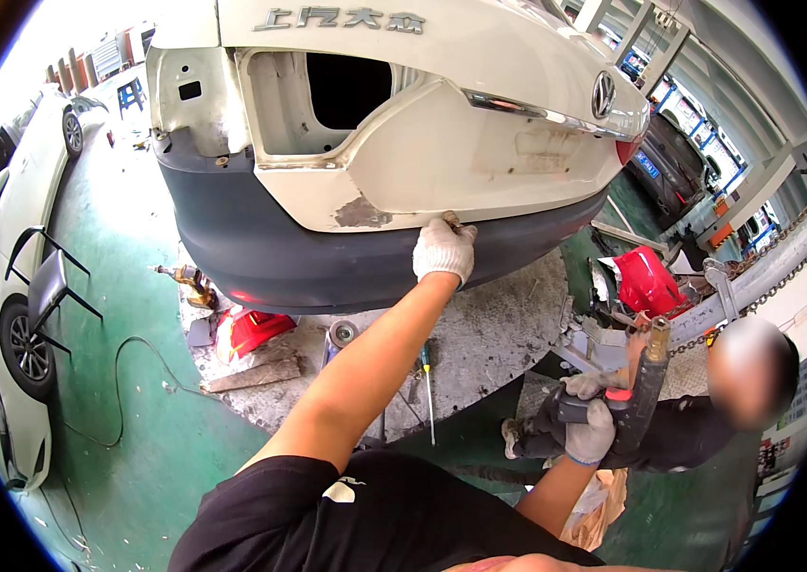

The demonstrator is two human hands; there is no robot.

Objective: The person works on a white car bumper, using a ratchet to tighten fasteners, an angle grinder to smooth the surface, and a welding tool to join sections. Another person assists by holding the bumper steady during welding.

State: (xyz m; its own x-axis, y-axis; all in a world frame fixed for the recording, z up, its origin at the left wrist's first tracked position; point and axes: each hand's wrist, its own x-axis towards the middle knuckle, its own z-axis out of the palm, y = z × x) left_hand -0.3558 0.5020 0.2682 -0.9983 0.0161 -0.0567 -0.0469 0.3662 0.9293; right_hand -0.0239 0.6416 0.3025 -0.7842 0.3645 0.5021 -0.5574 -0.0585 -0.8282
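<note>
My left hand point(444, 251), in a whitish knit glove, is closed at the lower edge of a white car tailgate point(480, 157), just above the dark grey bumper point(346, 262). Brownish patches show at its fingertips; whether they are dirt or a small held piece I cannot tell. A bare, scuffed patch point(362, 214) marks the panel to its left. Off to the right, my gloved right hand point(591, 434) grips a black hand tool point(644, 396) with a red part and a brass-coloured tip pointing up. Another gloved hand point(585, 384), apparently the co-worker's, is close beside it.
A co-worker point(689, 429) in dark clothes is at the right. Below the bumper lie a cordless drill point(195, 286), a red lamp point(255, 332), a grinder point(341, 334) and a screwdriver point(429, 381). A chair point(49, 286) stands by a white car point(3, 229); a cable point(120, 400) crosses the floor.
</note>
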